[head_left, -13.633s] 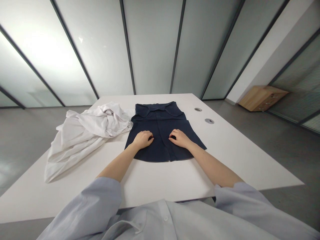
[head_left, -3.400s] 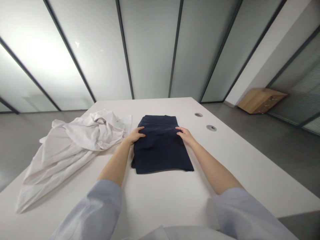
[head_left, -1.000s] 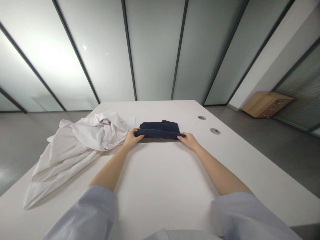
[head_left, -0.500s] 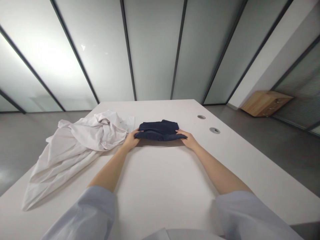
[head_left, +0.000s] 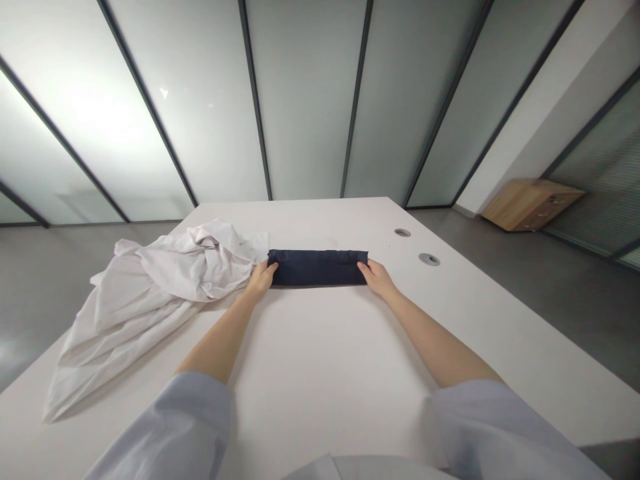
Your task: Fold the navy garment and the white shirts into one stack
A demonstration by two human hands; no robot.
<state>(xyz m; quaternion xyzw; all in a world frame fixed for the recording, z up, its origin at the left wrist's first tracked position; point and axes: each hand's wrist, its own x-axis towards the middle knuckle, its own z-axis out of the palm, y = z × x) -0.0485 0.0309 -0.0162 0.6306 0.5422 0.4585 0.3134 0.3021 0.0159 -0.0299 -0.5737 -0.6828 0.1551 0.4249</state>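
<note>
A dark navy folded cloth [head_left: 319,268], probably a garment though its kind does not show, forms a neat flat rectangle at mid-table. My left hand [head_left: 261,275] grips its left end, thumb on the near face and fingers mostly hidden behind. At the opposite end, my right hand [head_left: 376,275] pinches the cloth the same way. The lower edge of the cloth is at or just above the tabletop; I cannot tell which. Close beside my left hand lies a crumpled white cloth [head_left: 175,283].
The white table [head_left: 330,373] stretches ahead of me. Two round cable holes, a farther grommet [head_left: 402,233] and a nearer grommet [head_left: 429,259], sit on its right side. A wooden cabinet [head_left: 525,203] stands on the floor at right. Frosted glass panels [head_left: 307,100] rise behind the table.
The navy cloth has gone from a loose, bulging fold with its far part spread out to a flat, straight-edged rectangle. Both hands have kept nearly the same place, thumbs now on its near face.
</note>
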